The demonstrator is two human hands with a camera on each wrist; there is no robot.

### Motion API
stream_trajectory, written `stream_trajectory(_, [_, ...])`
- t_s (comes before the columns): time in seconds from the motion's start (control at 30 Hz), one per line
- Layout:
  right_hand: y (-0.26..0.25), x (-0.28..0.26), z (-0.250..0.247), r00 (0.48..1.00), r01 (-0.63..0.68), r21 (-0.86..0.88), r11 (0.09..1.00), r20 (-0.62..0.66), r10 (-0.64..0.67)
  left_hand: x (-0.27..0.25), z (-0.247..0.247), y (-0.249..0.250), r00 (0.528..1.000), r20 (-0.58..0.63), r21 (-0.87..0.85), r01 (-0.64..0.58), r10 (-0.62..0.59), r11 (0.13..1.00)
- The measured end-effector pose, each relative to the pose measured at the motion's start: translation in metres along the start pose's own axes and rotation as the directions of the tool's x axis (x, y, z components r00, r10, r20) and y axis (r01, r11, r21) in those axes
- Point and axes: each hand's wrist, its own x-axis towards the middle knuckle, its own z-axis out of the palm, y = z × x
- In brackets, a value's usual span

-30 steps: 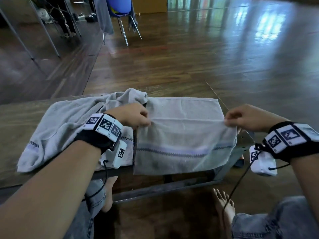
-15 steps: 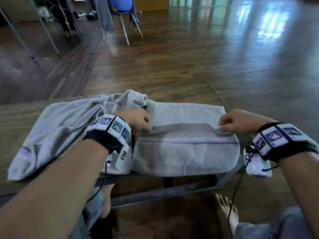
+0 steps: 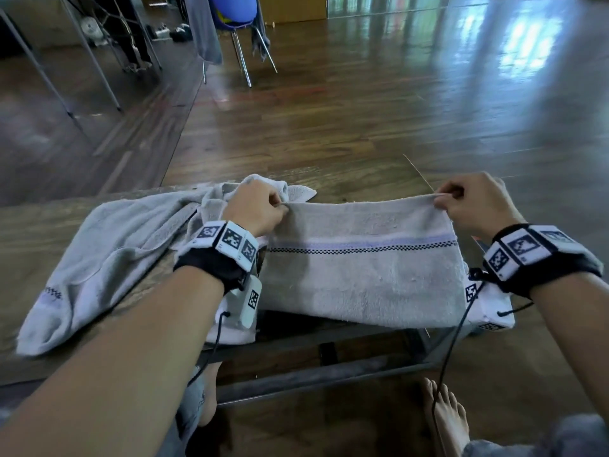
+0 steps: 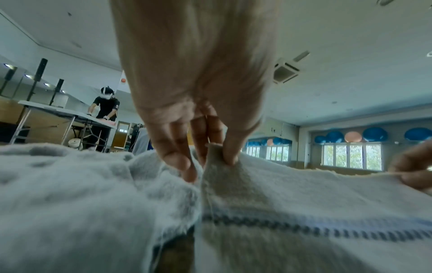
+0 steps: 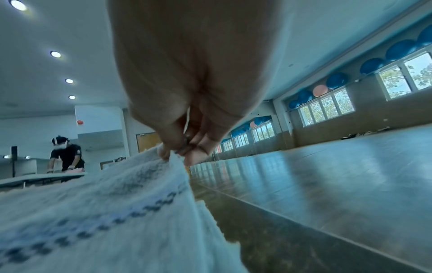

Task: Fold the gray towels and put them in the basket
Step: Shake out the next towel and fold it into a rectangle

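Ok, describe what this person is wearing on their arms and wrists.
Both forearms are bare, no sleeves. Each wrist carries a black band ringed with white square tiles printed with black-and-white markers. A white camera box with its own marker hangs under the left wrist, another under the right. A thin black cable trails down from each. The left hand and right hand are bare.

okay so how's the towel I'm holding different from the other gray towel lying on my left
The held towel is stretched flat between your left hand and right hand; the other towel lies loose and rumpled, with neither hand holding it. The held towel's striped band runs straight across; the other's shows only near its corner. Both are gray with the same checked band.
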Motion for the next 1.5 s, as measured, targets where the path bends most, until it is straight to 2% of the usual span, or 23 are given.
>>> stream_trajectory(0.17, [0.011, 0.012, 0.019, 0.999, -0.043, -0.017, 0.999, 0.016, 0.043, 0.01, 0.03, -0.012, 0.999, -0.034, -0.003, 0.038, -0.038, 0.999])
stream_trajectory(0.23, [0.013, 0.013, 0.023, 0.998, -0.045, -0.037, 0.998, 0.035, 0.046, 0.014, 0.037, -0.015, 0.999, -0.006, -0.005, 0.035, -0.035, 0.999])
stream_trajectory(0.4, [0.015, 0.013, 0.034, 0.968, 0.007, -0.086, 0.996, 0.252, 0.015, 0.016, 0.043, -0.016, 0.995, 0.095, 0.081, 0.015, -0.023, 0.997])
stream_trajectory(0.5, [0.018, 0.016, 0.036, 0.964, -0.007, -0.072, 0.997, 0.266, 0.025, 0.018, 0.042, -0.014, 0.994, 0.105, 0.087, -0.013, 0.004, 0.996])
stream_trajectory(0.67, [0.018, 0.019, 0.037, 0.959, -0.039, 0.109, 0.993, 0.284, 0.006, 0.018, 0.033, -0.009, 0.984, 0.177, -0.032, 0.041, -0.035, 0.999])
stream_trajectory(0.83, [0.006, 0.016, 0.031, 0.955, -0.124, 0.343, 0.931, 0.297, 0.017, 0.015, 0.016, -0.001, 0.972, 0.234, -0.198, 0.071, -0.023, 0.978])
stream_trajectory(0.9, [0.001, 0.014, 0.027, 0.96, -0.162, 0.427, 0.89, 0.277, 0.043, 0.014, 0.012, 0.001, 0.959, 0.282, -0.182, 0.074, -0.02, 0.98])
stream_trajectory(1.0, [-0.001, 0.011, 0.023, 0.958, -0.196, 0.462, 0.865, 0.277, 0.07, 0.009, 0.016, 0.001, 0.935, 0.353, -0.108, 0.068, -0.026, 0.992])
stream_trajectory(1.07, [-0.001, 0.008, 0.02, 0.957, -0.211, 0.48, 0.851, 0.28, 0.079, 0.007, 0.019, 0.0, 0.947, 0.322, -0.131, 0.061, -0.016, 0.99])
stream_trajectory(1.17, [-0.001, 0.006, 0.018, 0.955, -0.232, 0.527, 0.818, 0.283, 0.088, 0.008, 0.017, 0.0, 0.981, 0.195, -0.211, 0.053, -0.011, 0.976])
stream_trajectory(1.27, [0.0, 0.007, 0.017, 0.957, -0.236, 0.531, 0.814, 0.272, 0.1, 0.01, 0.014, 0.001, 0.994, 0.105, -0.217, 0.013, 0.01, 0.976])
stream_trajectory(1.37, [0.002, 0.009, 0.017, 0.959, -0.242, 0.523, 0.817, 0.257, 0.12, 0.01, 0.013, 0.0, 0.996, 0.086, -0.196, 0.004, 0.013, 0.981])
stream_trajectory(1.5, [0.004, 0.01, 0.017, 0.957, -0.256, 0.522, 0.814, 0.255, 0.137, 0.013, 0.006, -0.006, 0.995, 0.079, -0.204, 0.077, -0.062, 0.976])
